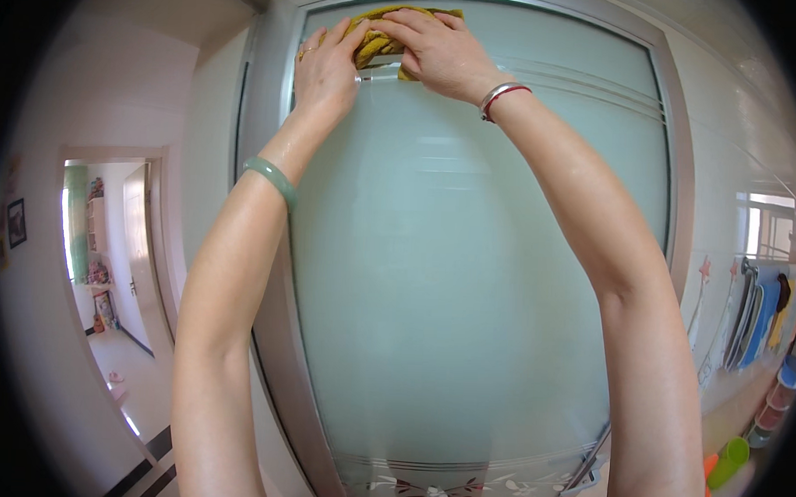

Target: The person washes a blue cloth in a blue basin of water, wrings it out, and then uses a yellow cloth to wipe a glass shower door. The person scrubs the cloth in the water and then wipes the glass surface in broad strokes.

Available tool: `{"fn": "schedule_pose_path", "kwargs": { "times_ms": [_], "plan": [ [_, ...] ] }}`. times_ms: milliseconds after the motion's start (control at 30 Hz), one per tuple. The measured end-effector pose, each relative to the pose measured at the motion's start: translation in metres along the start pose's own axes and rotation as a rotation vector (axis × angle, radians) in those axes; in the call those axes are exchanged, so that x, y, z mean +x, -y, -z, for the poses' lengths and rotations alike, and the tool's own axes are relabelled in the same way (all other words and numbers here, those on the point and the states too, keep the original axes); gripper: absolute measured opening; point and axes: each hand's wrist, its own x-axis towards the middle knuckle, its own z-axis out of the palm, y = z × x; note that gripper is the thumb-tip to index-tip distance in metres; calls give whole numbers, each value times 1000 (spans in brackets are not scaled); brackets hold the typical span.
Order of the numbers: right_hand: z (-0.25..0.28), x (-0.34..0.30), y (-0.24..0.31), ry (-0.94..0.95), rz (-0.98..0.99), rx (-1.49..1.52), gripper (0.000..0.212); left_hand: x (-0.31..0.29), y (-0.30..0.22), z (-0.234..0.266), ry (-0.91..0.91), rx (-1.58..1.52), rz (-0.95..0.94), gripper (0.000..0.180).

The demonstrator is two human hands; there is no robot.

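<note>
Both of the person's arms reach up to the top of a frosted glass panel set in a silvery frame; a yellow-brown cloth lies bunched against the upper left part of the glass, just below the frame's top edge; the left hand is on the cloth's left end, its fingers spread and bent over the fabric; the right hand bears on the cloth's right part, its fingers pointing left and close to the left hand's fingertips; whether either hand's fingers grasp the fabric or only press it, one cannot tell. A green bangle circles the left forearm; a silver bracelet sits at the right wrist; towels hang on the wall at far right, above a green cup.
</note>
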Motion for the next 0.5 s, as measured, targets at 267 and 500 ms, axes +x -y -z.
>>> {"fn": "schedule_pose_path", "kwargs": {
  "times_ms": [267, 500],
  "plan": [
    [55, -54, -70, 26, -20, -64, 50, 42, -67, -53, -91, -50, -161, 46],
    [112, -104, -128, 125, -112, -80, 53, 69, -171, -67, -162, -215, -180, 41]
  ]
}}
